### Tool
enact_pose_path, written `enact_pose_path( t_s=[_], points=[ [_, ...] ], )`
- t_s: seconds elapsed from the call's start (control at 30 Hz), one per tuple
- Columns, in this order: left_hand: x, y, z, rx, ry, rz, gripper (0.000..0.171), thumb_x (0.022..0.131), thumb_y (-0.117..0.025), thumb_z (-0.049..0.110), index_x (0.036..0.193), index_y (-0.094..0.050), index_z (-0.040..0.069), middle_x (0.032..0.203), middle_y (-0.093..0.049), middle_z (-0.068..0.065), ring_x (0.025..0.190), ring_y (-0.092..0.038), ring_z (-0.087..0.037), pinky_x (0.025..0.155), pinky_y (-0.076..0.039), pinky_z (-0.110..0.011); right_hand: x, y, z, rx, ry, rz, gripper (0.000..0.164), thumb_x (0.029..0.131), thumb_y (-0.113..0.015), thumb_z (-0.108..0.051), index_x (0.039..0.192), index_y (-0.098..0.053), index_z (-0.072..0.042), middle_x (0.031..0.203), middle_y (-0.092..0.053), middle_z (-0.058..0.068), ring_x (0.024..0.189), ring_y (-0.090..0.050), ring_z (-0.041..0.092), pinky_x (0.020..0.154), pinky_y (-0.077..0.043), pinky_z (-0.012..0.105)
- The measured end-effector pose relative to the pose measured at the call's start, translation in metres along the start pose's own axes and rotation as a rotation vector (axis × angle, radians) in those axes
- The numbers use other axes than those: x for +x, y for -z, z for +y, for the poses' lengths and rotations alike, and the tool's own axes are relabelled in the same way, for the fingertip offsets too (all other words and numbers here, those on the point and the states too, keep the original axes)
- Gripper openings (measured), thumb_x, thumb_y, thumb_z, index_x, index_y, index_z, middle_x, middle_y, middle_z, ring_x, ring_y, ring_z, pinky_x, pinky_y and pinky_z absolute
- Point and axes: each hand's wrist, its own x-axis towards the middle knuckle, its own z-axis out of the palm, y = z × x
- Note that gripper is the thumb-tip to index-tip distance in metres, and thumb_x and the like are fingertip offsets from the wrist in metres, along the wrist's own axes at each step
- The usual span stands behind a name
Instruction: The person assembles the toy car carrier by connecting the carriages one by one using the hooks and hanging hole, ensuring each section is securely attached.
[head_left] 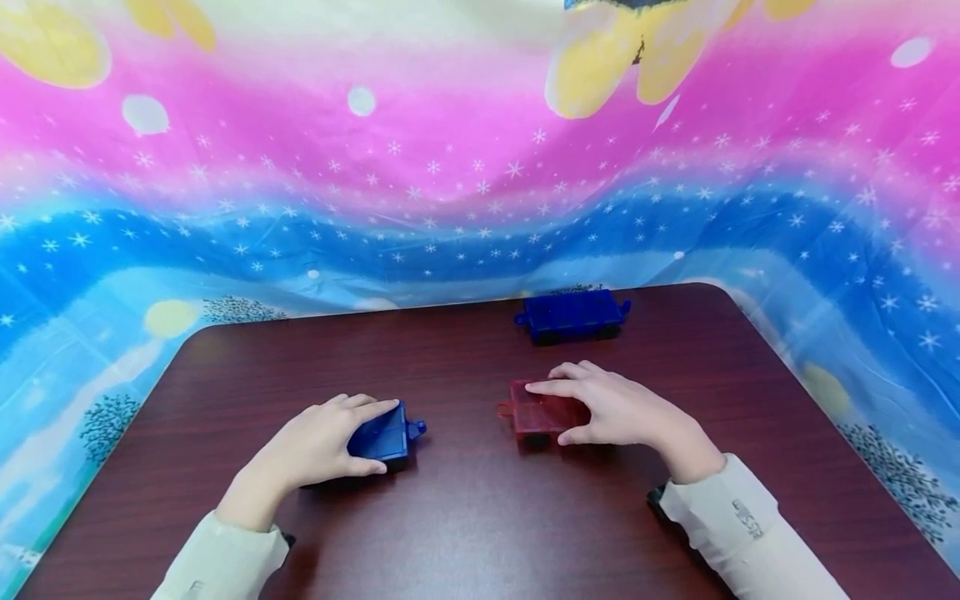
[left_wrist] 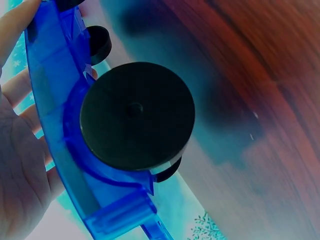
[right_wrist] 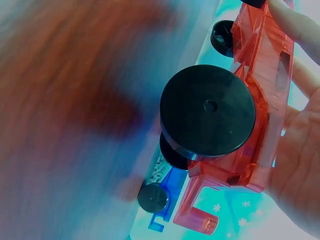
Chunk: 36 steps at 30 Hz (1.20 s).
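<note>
My left hand (head_left: 318, 442) grips a blue toy wagon (head_left: 386, 437) from above, thumb on the near side and fingers over the far side. A small hitch on the wagon points right. In the left wrist view its translucent blue body and black wheels (left_wrist: 137, 116) show close up. Across from it, my right hand (head_left: 618, 408) holds a translucent red toy wagon (head_left: 540, 412) the same way, its hitch facing left. The right wrist view shows the red body and a large black wheel (right_wrist: 207, 110). A gap separates the two wagons. Whether their wheels touch the table cannot be told.
A second blue wagon (head_left: 573, 315) stands near the far edge of the dark wood-grain table (head_left: 465, 525), behind the red one. Past that edge hangs a colourful printed cloth (head_left: 450, 167), which also runs along both sides.
</note>
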Motion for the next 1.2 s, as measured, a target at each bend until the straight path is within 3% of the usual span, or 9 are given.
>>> enact_pose_path(
  t_s=[0.8, 1.2],
  points=[
    [0.026, 0.005, 0.018, 0.034, -0.081, 0.011, 0.08, 0.078, -0.077, 0.057, 0.147, -0.051, 0.025, 0.135, -0.061, -0.007, 0.12, -0.06, -0.028, 0.093, -0.054, -0.051, 0.03, 0.005, -0.024, 0.029, 0.052, -0.01, 0.07, 0.083, -0.079, -0.04, 0.146, -0.049, -0.038, 0.137, -0.054, -0.002, 0.117, -0.051, 0.017, 0.088, -0.053, 0.04],
    [0.03, 0.001, 0.023, 0.021, -0.097, 0.013, 0.08, 0.078, -0.077, 0.058, 0.147, -0.05, 0.026, 0.135, -0.061, -0.006, 0.118, -0.06, -0.026, 0.093, -0.054, -0.05, 0.038, 0.002, -0.034, 0.022, 0.084, -0.022, 0.069, 0.084, -0.079, -0.038, 0.146, -0.05, -0.034, 0.135, -0.055, 0.0, 0.117, -0.052, 0.018, 0.09, -0.052, 0.041]
  ],
)
